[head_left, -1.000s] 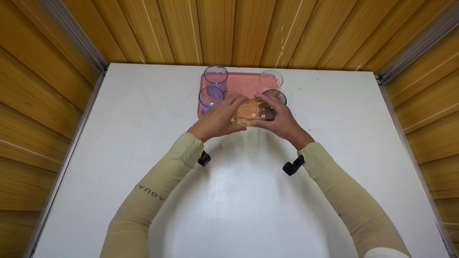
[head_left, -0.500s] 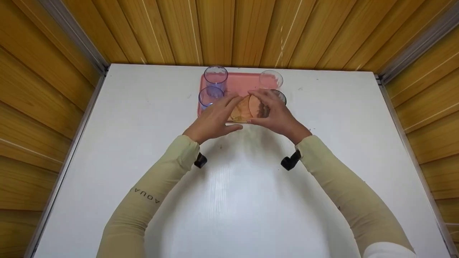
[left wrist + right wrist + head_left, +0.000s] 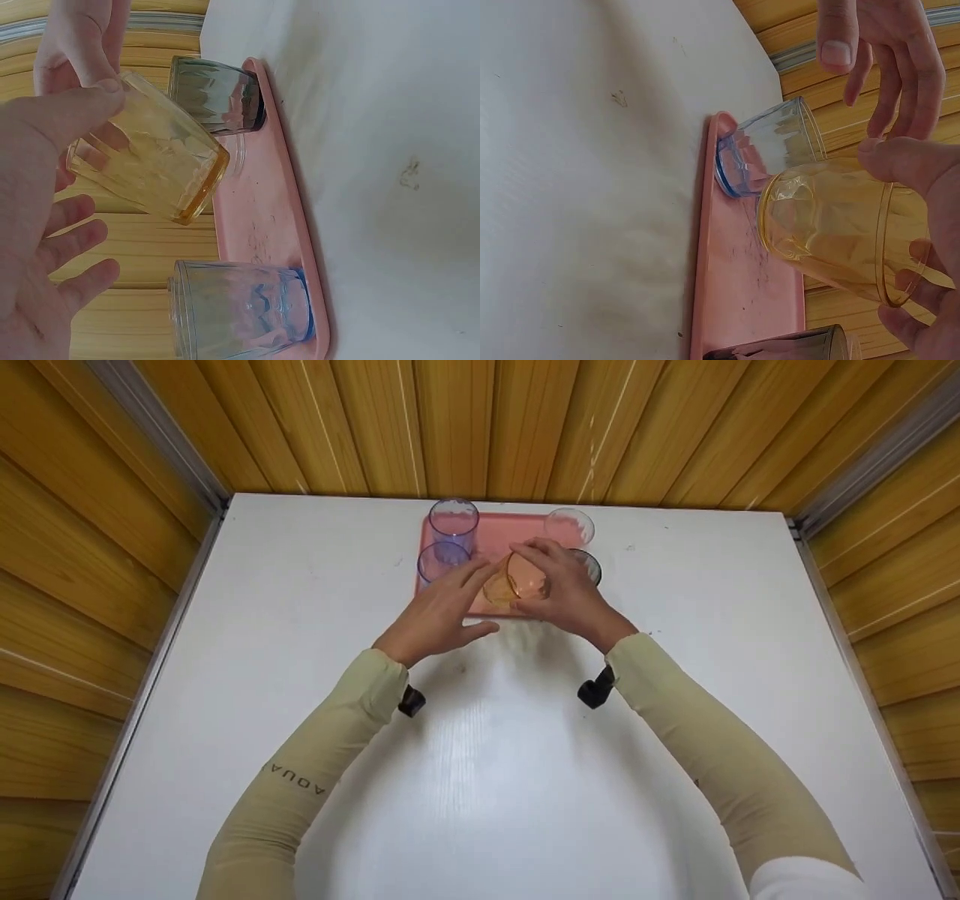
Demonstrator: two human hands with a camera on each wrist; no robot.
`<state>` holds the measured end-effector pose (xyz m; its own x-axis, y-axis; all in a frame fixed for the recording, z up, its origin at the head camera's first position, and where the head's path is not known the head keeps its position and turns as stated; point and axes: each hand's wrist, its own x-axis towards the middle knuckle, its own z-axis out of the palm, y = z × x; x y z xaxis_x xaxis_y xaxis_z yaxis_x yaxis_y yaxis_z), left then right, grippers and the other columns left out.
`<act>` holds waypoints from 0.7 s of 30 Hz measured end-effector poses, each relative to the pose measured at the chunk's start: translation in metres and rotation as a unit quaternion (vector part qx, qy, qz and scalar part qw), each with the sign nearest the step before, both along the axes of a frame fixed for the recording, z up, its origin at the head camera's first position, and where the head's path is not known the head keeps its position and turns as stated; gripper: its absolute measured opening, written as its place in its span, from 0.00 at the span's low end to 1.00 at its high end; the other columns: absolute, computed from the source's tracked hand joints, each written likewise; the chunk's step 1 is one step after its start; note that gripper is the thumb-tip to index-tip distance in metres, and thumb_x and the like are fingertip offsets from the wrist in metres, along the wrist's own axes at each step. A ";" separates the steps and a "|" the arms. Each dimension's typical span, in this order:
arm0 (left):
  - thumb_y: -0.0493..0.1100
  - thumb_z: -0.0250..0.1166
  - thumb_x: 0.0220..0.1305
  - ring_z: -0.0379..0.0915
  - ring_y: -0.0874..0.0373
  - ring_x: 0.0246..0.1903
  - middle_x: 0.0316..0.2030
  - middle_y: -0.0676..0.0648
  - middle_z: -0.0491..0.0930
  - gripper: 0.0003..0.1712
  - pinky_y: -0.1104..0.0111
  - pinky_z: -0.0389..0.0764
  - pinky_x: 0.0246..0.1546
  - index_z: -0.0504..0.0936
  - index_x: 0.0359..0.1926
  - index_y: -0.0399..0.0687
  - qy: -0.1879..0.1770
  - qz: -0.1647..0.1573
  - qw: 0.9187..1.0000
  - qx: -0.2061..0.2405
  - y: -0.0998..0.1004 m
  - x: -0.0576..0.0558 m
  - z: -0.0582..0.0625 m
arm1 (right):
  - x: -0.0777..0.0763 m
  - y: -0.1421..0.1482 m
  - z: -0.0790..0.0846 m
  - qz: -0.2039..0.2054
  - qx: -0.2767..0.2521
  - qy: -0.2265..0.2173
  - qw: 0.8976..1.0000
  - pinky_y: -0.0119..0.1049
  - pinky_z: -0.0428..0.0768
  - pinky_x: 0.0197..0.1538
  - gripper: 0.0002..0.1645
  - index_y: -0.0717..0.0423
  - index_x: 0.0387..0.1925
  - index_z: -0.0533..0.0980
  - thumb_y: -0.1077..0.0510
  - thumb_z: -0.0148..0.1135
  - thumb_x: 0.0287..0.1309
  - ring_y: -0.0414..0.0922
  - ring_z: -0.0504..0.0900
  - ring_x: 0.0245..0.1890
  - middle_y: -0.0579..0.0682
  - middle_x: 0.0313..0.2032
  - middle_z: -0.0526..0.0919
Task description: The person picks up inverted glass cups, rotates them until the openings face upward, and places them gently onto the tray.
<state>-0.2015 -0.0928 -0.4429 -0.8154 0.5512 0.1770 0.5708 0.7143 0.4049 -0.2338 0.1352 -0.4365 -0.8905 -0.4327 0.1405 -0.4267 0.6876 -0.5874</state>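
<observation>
A transparent amber drinking glass (image 3: pixel 496 589) is tilted on its side above the pink tray (image 3: pixel 499 531), its mouth toward the right hand. My right hand (image 3: pixel 566 594) grips it near the rim, thumb on one side and fingers on the other in the right wrist view. My left hand (image 3: pixel 439 611) is beside the glass's base end, fingers spread and thumb apart, holding nothing. In the right wrist view a gap separates the left hand (image 3: pixel 896 60) from the amber glass (image 3: pixel 825 217).
On the tray's left stand two blue glasses, a rear one (image 3: pixel 453 519) and a front one (image 3: pixel 442 561). At its right are a clear glass (image 3: pixel 570 529) and a dark grey glass (image 3: pixel 214 94), partly hidden by the right hand in the head view. The white table (image 3: pixel 465 772) extends toward me.
The left hand has let go of the amber glass and drawn back left. My right hand has shifted slightly left and up, and the glass has turned, its mouth now showing.
</observation>
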 end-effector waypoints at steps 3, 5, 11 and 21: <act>0.61 0.65 0.59 0.57 0.51 0.71 0.74 0.50 0.55 0.49 0.54 0.62 0.71 0.51 0.75 0.59 -0.005 0.006 1.000 -0.005 -0.003 0.003 0.000 | -0.002 -0.004 0.000 -0.004 0.023 0.005 1.000 0.54 0.67 0.66 0.49 0.35 0.70 0.62 0.50 0.75 0.47 0.49 0.64 0.66 0.49 0.67 0.64; 0.61 0.65 0.59 0.57 0.51 0.71 0.73 0.50 0.56 0.49 0.53 0.62 0.71 0.51 0.75 0.59 -0.006 0.007 1.000 -0.004 -0.005 0.004 0.001 | -0.004 -0.006 0.000 -0.005 0.036 0.005 0.999 0.58 0.63 0.67 0.50 0.35 0.71 0.61 0.49 0.75 0.48 0.49 0.63 0.68 0.49 0.68 0.64; 0.59 0.66 0.59 0.60 0.50 0.69 0.70 0.46 0.62 0.47 0.54 0.65 0.70 0.55 0.74 0.56 0.022 -0.003 1.000 -0.001 -0.010 0.006 0.000 | -0.009 -0.010 -0.002 -0.006 0.055 -0.004 0.998 0.64 0.60 0.68 0.51 0.35 0.72 0.59 0.49 0.74 0.48 0.51 0.61 0.70 0.50 0.70 0.62; 0.60 0.66 0.59 0.60 0.51 0.69 0.70 0.47 0.63 0.46 0.57 0.65 0.70 0.57 0.73 0.53 0.023 -0.001 1.000 -0.013 -0.015 0.013 0.000 | -0.017 -0.017 -0.004 -0.025 0.088 -0.063 0.994 0.67 0.54 0.70 0.51 0.28 0.72 0.55 0.45 0.72 0.51 0.49 0.53 0.74 0.45 0.74 0.56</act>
<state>-0.1883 -0.1074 -0.4427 -0.8058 0.5576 0.1993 0.5895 0.7231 0.3600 -0.2509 0.1179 -0.4405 -0.9173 -0.3954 -0.0471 -0.3203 0.8028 -0.5029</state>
